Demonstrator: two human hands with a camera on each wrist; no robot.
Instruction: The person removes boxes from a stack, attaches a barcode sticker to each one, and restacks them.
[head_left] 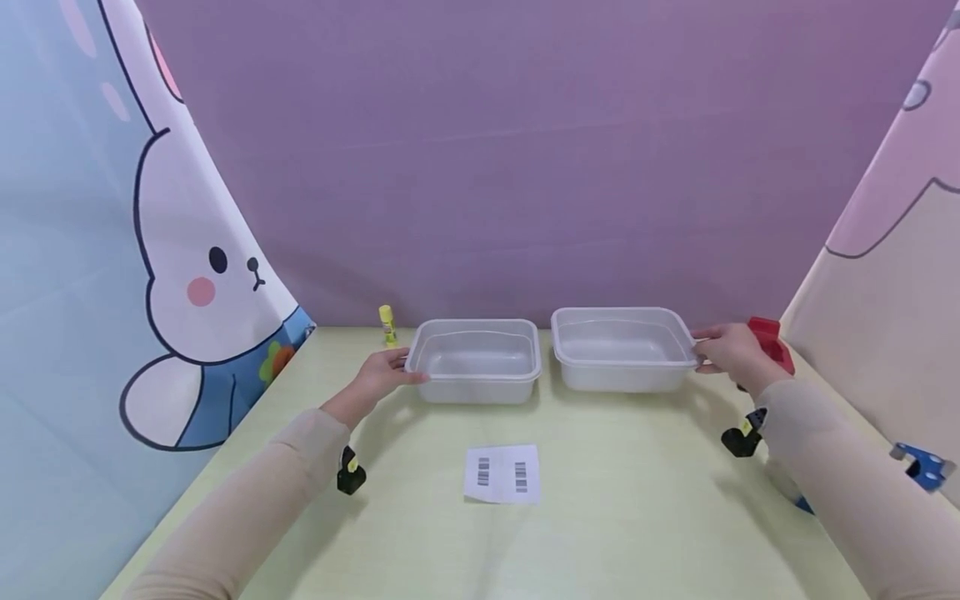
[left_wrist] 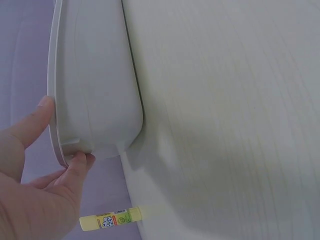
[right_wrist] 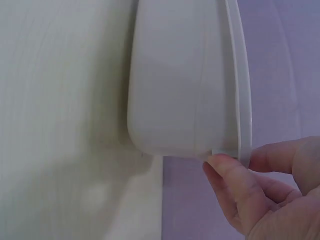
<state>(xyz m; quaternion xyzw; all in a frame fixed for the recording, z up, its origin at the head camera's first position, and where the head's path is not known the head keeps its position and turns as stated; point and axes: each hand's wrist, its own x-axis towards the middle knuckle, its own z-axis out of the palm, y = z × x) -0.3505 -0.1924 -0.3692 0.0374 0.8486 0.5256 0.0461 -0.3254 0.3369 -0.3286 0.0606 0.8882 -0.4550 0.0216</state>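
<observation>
Two white plastic tubs stand side by side at the back of the table. My left hand [head_left: 381, 375] pinches the outer end rim of the left tub [head_left: 480, 390], thumb on the rim and fingers beneath it, as the left wrist view shows. At the right tub [head_left: 622, 377], my right hand [head_left: 731, 350] pinches the outer end rim in the same way. In the right wrist view a dark shadow runs along that tub's base [right_wrist: 170, 100]; whether it touches the table I cannot tell. Both tubs look bare inside.
A yellow glue stick [head_left: 387, 325] stands behind my left hand. A white paper with barcodes [head_left: 502, 474] lies mid-table. Beyond my right hand is a red object [head_left: 770, 343]. Under my right forearm, a partly hidden item [head_left: 783, 482] shows. A blue object [head_left: 924, 467] is at far right.
</observation>
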